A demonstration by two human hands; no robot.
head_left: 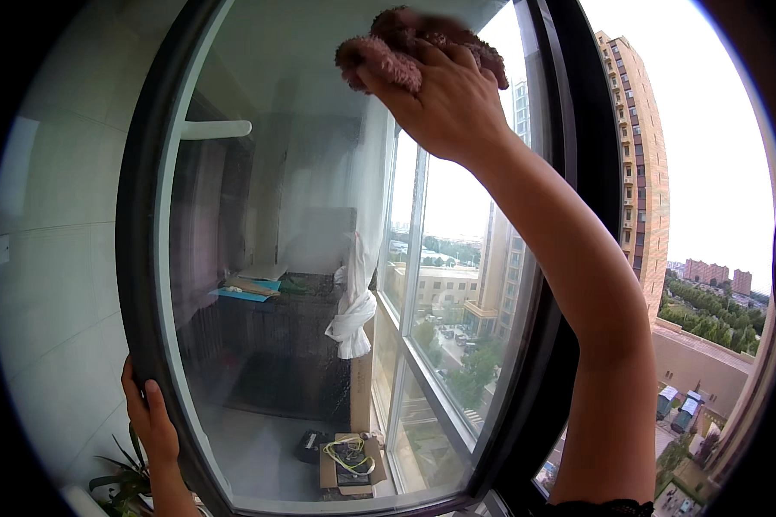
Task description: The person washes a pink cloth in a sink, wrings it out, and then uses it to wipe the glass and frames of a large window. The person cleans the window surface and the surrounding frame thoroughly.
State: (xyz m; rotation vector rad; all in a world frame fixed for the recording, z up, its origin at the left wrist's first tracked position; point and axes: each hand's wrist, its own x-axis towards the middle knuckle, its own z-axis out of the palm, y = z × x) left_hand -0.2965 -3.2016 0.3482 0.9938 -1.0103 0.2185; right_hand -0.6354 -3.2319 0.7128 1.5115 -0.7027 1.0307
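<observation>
High on the glass pane, my right hand (448,108) presses a fluffy reddish-brown cloth (378,62), its fingers closed over the bunched fabric. The cloth lies against the upper part of the window sash (151,258), which has a dark frame and stands swung inward. At the lower left, my left hand (153,422) grips the sash's outer edge, with the thumb on the near side and the other fingers partly behind the frame. The window glass (259,362) looks hazy, with streaks and small droplets around its middle.
Through or in the glass appear a white knotted cloth (353,323), a cardboard box (329,470) with cables and a white handle (215,130). A potted plant (125,478) stands below my left hand. Pale wall tiles (60,284) flank the sash; tall buildings (634,155) rise outside at right.
</observation>
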